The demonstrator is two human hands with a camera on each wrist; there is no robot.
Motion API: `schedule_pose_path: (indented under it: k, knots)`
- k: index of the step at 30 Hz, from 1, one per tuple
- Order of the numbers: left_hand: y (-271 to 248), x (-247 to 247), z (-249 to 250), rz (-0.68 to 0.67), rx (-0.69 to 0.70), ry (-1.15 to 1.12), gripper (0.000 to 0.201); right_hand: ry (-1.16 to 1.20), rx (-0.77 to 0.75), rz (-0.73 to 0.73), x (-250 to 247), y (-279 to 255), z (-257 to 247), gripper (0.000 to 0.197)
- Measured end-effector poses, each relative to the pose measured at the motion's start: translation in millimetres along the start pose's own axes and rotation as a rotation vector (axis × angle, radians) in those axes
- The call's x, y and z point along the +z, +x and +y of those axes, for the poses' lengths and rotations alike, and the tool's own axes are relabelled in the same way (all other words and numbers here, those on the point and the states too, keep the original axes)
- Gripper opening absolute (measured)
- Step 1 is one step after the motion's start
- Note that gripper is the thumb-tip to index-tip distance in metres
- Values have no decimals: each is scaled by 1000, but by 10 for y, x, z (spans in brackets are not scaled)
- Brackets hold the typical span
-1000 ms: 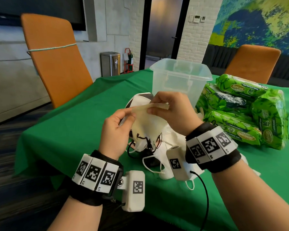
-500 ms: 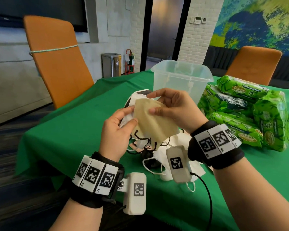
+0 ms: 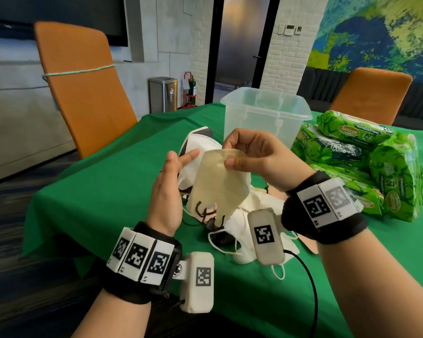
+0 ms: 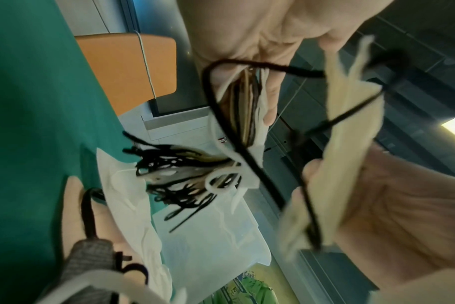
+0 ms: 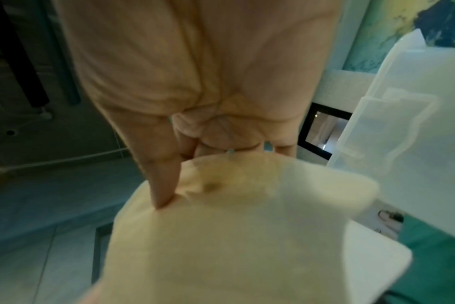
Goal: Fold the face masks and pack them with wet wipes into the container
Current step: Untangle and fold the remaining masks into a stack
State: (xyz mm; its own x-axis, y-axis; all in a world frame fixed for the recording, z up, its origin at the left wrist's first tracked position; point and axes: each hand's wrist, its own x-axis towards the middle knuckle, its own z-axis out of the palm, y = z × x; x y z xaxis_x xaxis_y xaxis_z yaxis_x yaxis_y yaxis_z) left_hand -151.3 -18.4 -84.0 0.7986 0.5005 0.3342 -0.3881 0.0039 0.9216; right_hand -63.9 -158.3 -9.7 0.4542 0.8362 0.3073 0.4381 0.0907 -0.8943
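The right hand (image 3: 259,159) pinches the top edge of a cream face mask (image 3: 220,184) between thumb and fingers, holding it in the air above the table. The left hand (image 3: 166,191) holds a stack of folded masks (image 4: 247,102) against its palm, index finger extended. Below the cream mask, a heap of white masks (image 3: 242,230) lies on the green tablecloth (image 3: 108,191). The clear container (image 3: 266,115) stands just beyond the hands; the green wet-wipe packs (image 3: 357,164) are stacked to its right.
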Motion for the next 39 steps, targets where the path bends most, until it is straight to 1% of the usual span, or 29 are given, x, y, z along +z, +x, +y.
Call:
schedule_pose_path:
  k: [1,2,4,5,7,8,10,13,16,18,20,23,25,27,29,31,34,36,39]
  knots:
    - [-12,7,9,-19,16,10,73,-65,14,33,1,27,31,18]
    - [-35,19,28,-31,35,32,62,-157,19,81,4,60,72,21]
    - [-56,42,42,-54,64,105,25,-314,11,219,8,126,166,25]
    - [-53,49,28,-61,73,147,14,-334,16,291,10,150,206,24]
    - [-40,43,-30,-42,96,204,30,-317,33,384,23,179,258,25]
    - [-37,38,-36,-24,97,204,33,-309,47,401,29,185,284,25]
    - [-40,31,-39,-7,91,208,30,-339,80,406,38,187,329,25]
    - [-41,36,-43,-5,104,213,32,-430,145,380,41,189,352,22]
    - [-26,25,-33,19,120,187,42,-526,234,288,7,159,319,32]
    - [-20,8,-36,4,131,161,49,-529,229,245,1,130,302,30]
    - [-22,-1,-30,-4,119,134,55,-502,206,246,10,105,287,27]
    - [-1,-12,-35,0,100,113,62,-413,167,264,18,81,306,34]
    - [2,-18,-39,-5,99,112,62,-416,145,299,20,57,314,35]
    - [8,-26,-47,-6,100,126,59,-505,141,331,25,39,321,35]
    - [15,-28,-57,-3,89,144,51,-557,150,321,37,26,294,31]
    - [14,-20,-58,-6,70,157,40,-522,165,304,35,12,255,22]
    - [4,-17,-54,-8,58,155,38,-447,179,328,31,8,239,14]
    - [3,-9,-44,-6,35,136,38,-416,193,356,37,16,241,16]
    - [12,3,-22,-2,9,88,36,-424,230,369,10,23,258,25]
